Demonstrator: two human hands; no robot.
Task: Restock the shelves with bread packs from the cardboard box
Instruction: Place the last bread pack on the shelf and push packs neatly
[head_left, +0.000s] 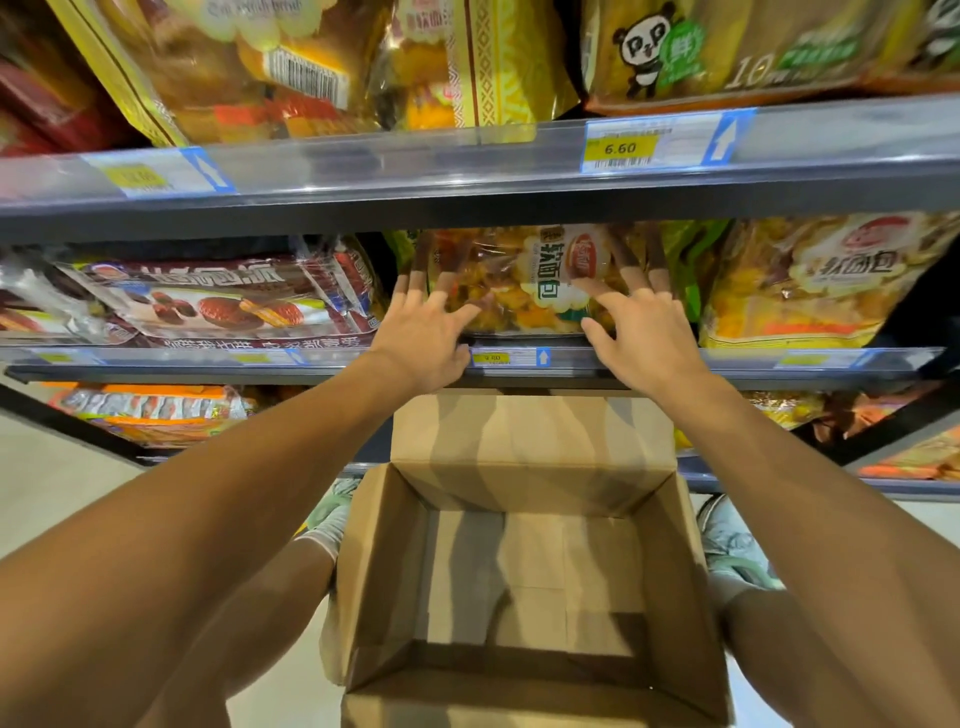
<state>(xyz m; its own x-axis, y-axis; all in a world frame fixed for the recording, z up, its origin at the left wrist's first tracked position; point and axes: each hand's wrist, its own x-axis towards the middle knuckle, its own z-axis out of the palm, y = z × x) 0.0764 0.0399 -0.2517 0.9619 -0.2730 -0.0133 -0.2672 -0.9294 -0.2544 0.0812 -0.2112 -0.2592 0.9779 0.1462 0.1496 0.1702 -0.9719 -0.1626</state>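
Observation:
A yellow bread pack (524, 280) lies on the middle shelf (649, 361), its front just behind the price rail. My left hand (426, 332) rests flat against the pack's left side with fingers spread. My right hand (639, 332) presses its right side, fingers spread as well. Neither hand wraps around the pack. Below my arms stands the open cardboard box (524, 561) on the floor, and nothing shows inside it.
Dark red bread packs (208, 301) fill the shelf to the left, a yellow pack (810, 280) sits to the right. The upper shelf (467, 166) holds more yellow bags. Lower shelves carry orange packs (156, 410). My shoes (732, 545) flank the box.

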